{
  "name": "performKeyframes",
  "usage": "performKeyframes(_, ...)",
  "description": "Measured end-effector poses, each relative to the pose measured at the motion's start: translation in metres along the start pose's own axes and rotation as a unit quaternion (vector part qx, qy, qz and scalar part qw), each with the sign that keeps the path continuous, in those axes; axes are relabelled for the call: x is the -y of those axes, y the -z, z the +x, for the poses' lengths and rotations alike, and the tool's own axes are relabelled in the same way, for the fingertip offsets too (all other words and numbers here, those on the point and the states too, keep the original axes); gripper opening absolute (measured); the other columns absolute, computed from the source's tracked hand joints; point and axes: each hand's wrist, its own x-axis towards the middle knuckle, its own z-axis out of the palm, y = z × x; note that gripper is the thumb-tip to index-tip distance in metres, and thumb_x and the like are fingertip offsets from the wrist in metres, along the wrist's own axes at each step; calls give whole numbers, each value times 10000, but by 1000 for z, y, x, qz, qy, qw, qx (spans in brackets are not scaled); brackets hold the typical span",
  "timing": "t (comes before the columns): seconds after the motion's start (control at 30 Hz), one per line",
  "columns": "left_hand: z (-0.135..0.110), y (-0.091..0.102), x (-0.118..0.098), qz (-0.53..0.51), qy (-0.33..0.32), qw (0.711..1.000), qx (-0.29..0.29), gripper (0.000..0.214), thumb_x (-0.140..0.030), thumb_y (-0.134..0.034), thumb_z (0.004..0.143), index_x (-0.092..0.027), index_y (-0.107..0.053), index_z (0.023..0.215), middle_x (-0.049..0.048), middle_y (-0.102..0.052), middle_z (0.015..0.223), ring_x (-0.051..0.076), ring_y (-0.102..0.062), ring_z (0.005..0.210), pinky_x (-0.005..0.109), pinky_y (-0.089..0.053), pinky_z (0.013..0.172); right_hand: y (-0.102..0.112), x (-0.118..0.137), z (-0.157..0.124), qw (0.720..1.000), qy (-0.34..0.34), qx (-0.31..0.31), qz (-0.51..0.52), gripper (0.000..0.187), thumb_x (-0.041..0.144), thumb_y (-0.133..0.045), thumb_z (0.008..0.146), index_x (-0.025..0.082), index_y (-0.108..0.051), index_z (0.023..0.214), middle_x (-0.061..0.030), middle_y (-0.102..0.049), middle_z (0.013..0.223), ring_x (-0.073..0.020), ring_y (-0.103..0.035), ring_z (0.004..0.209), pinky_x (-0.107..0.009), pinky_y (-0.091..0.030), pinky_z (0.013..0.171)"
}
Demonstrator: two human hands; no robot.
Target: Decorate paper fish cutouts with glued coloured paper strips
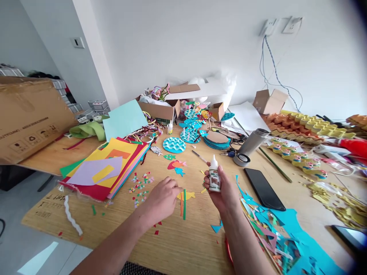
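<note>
My right hand (225, 193) is closed round a small white glue bottle (214, 173), held upright above the wooden table (177, 236). My left hand (163, 198) rests on the table with its fingers curled, the fingertips touching a small yellow paper fish (189, 195) with thin orange and green strips (183, 204) lying across it. Whether it holds anything is hidden. Just beyond lie a red and blue paper fish (176, 166) and a round blue wave disc (174, 144).
A stack of coloured paper sheets (109, 168) lies at left, small confetti bits (140, 185) beside it. A black phone (263, 188), a steel flask (250, 146) lying on its side and blue paper scraps (281, 229) are at right. Cardboard boxes (28, 114) and paper crafts fill the back.
</note>
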Motion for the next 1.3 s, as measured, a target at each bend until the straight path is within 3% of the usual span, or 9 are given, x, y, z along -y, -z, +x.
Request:
performKeyframes(0.13, -8, -4, -3, 32, -31, 998, 46, 366, -47, -425, 840, -206, -642, 1088, 84, -566, 1019, 224, -479, 1026, 361, -432, 907, 10, -19, 1, 999, 1, -23, 22, 312, 445, -697, 710, 212, -565, 870, 19, -609, 671, -75, -478, 463, -182, -334, 396)
performKeyframes(0.3, -10, -14, 3, 16, -61, 996, 62, 375, -117, -456, 874, -292, -621, 1161, 66, -526, 1146, 230, -432, 1124, 385, -413, 959, 11, -27, -2, 999, 39, -37, 5, 266, 416, -669, 722, 215, -535, 833, 18, -622, 683, -104, -522, 492, -221, -392, 442)
performKeyframes(0.47, -11, -16, 10, -16, -77, 995, 63, 330, -317, -500, 905, -350, -580, 1223, 38, -442, 1332, 265, -310, 1286, 460, -336, 1056, 9, -32, -5, 994, -29, -17, -109, 306, 407, -724, 687, 205, -560, 849, 56, -582, 665, -91, -539, 475, -277, -487, 553)
performKeyframes(0.6, -15, -21, 16, -20, -72, 994, 76, 397, -492, -502, 878, -373, -552, 1253, 19, -302, 1474, 327, -162, 1381, 541, -272, 1085, 10, -41, -2, 983, -46, -13, -176, 347, 443, -719, 691, 202, -556, 880, 71, -556, 641, -75, -508, 453, -279, -486, 579)
performKeyframes(0.83, -16, -26, 20, -29, -62, 994, 88, 393, -478, -444, 911, -401, -503, 1292, 6, -294, 1494, 335, -134, 1399, 568, -268, 1079, 14, -50, 3, 964, -53, -32, -260, 371, 512, -671, 712, 206, -545, 881, 58, -560, 643, -109, -532, 487, -267, -436, 537)
performKeyframes(1.1, -10, -28, 33, 1, -28, 999, 40, 343, -432, -424, 932, -365, -566, 1236, 17, -391, 1433, 296, -161, 1393, 529, -260, 1100, 16, -50, 3, 958, -52, -29, -281, 361, 525, -653, 729, 210, -554, 875, 45, -563, 631, -133, -539, 535, -267, -409, 539)
performKeyframes(1.3, -7, -29, 41, 31, -2, 999, 16, 340, -433, -407, 938, -335, -592, 1206, 39, -469, 1366, 302, -198, 1375, 566, -230, 1092, 18, -51, 4, 956, -56, -26, -287, 394, 539, -645, 733, 207, -548, 922, 46, -560, 644, -136, -546, 550, -260, -402, 538)
